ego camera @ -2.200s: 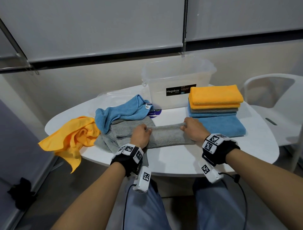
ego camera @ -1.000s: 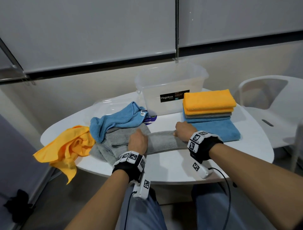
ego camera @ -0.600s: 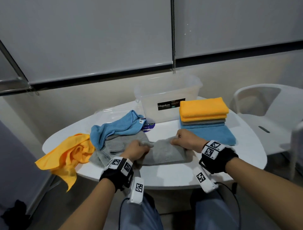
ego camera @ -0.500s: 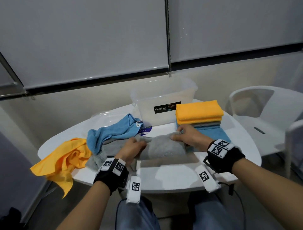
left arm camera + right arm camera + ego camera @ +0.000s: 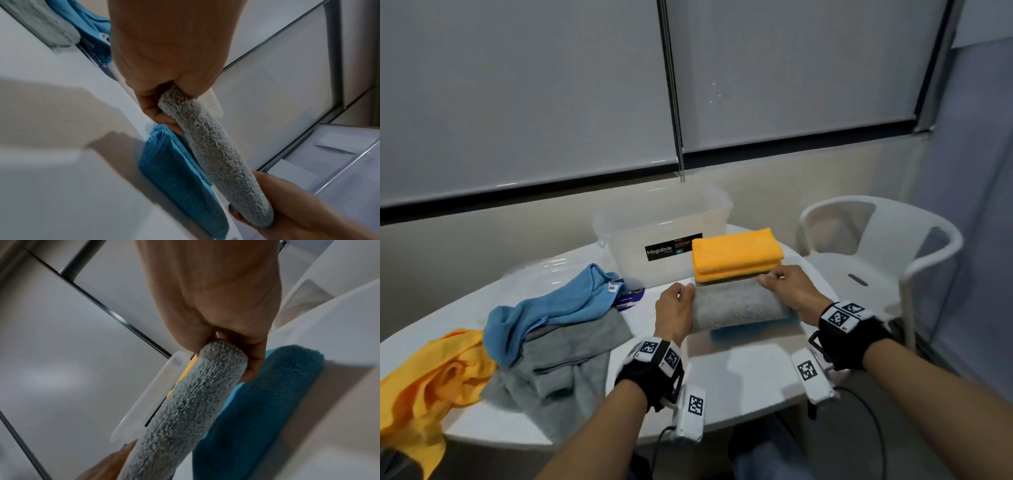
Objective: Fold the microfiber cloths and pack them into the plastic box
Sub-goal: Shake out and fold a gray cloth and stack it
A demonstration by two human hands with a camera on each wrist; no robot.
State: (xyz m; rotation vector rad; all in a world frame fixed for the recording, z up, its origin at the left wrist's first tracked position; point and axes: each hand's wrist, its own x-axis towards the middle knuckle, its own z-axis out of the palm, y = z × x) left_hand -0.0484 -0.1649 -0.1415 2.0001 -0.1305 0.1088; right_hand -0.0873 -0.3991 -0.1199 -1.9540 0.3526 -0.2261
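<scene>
A folded grey cloth [image 5: 739, 306] is being gripped at its ends by the left hand [image 5: 674, 313] and right hand [image 5: 789, 291], above a blue cloth [image 5: 180, 175] on the white bench [image 5: 739, 370]. The plastic box [image 5: 661, 233] is being partly screened by orange cloths [image 5: 736, 253]; a white chair [image 5: 876, 246] is being kept alongside.

The folded grey cloth [image 5: 739, 305] covers most of the blue cloth [image 5: 753, 329] under it, leaving only a thin near strip. The small print on the box label [image 5: 674, 246] is too fine to read. The loose orange cloth [image 5: 424, 387] runs off the left edge. The fingers [image 5: 688, 291] of the left hand [image 5: 675, 313] curl out of sight behind the grey cloth.
</scene>
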